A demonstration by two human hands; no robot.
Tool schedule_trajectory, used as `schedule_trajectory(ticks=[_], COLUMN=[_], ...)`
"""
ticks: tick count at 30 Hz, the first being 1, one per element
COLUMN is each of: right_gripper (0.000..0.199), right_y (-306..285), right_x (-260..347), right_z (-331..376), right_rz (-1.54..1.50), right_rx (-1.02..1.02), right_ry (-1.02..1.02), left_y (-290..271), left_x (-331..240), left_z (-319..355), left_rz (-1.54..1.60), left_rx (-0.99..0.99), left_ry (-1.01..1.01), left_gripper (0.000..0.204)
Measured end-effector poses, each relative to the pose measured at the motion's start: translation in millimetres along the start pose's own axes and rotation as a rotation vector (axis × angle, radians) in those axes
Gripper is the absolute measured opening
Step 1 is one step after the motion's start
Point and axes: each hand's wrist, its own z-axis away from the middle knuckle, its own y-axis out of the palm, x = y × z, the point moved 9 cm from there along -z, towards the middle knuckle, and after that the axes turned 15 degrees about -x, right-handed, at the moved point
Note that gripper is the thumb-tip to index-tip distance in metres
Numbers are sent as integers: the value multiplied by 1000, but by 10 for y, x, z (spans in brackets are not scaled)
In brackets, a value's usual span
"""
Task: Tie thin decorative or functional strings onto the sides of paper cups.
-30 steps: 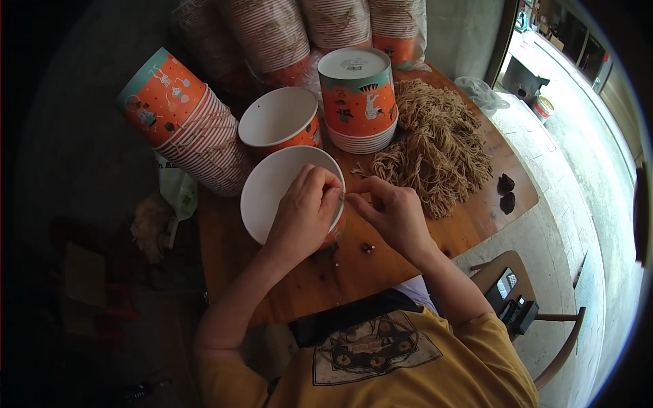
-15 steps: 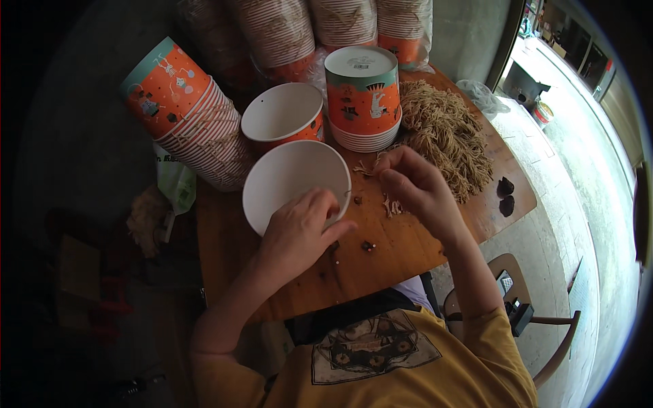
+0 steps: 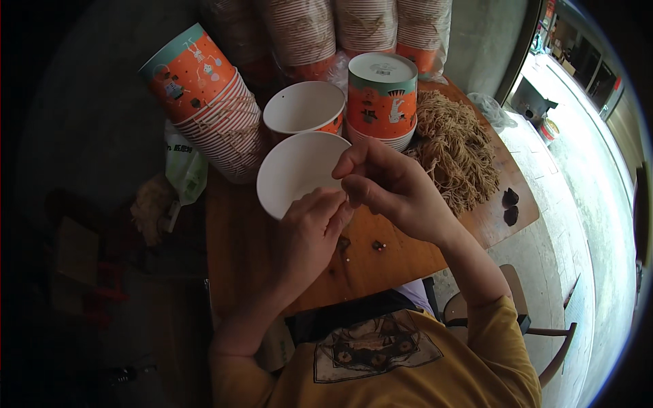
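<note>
A white-lined paper bucket (image 3: 289,166) tilts toward me on the wooden table. My left hand (image 3: 309,224) is closed at its near right rim, fingers over the wall and thumb outside. Right beside those fingertips, my right hand (image 3: 391,190) is closed in a pinch, thumb against forefinger. Anything between its fingertips is too small or hidden to name. Beyond the right hand lies a pile of tan twisted cords (image 3: 452,146). Another open paper bucket (image 3: 303,109) stands just behind the tilted one.
An upturned bucket stack (image 3: 382,102) stands behind my right hand. A leaning stack of orange buckets (image 3: 204,95) is at left. Plastic-wrapped stacks (image 3: 299,34) line the back. Dark pieces (image 3: 510,207) lie near the table's right edge, and a chair (image 3: 513,292) stands at right.
My right hand has moved left and toward me, from near the cords to my left hand's fingertips. The view has shifted a little.
</note>
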Motion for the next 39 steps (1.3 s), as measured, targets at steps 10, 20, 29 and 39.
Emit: schedule_trajectory(ticks=[10, 20, 29, 39], right_gripper=[11, 8, 17, 28], right_y=[129, 206, 275, -688], right_x=[36, 314, 63, 20], right_z=[22, 276, 372, 249], right_rz=[-67, -22, -287, -908], right_rx=[1, 19, 116, 98], right_ry=[74, -93, 254, 182], left_y=[8, -33, -232, -729], left_x=[20, 3, 23, 687], left_z=[88, 197, 194, -58], left_rz=[216, -236, -446, -433], left_rx=[-87, -67, 155, 182], left_ry=[0, 143, 212, 163], left_gripper=[10, 11, 17, 15])
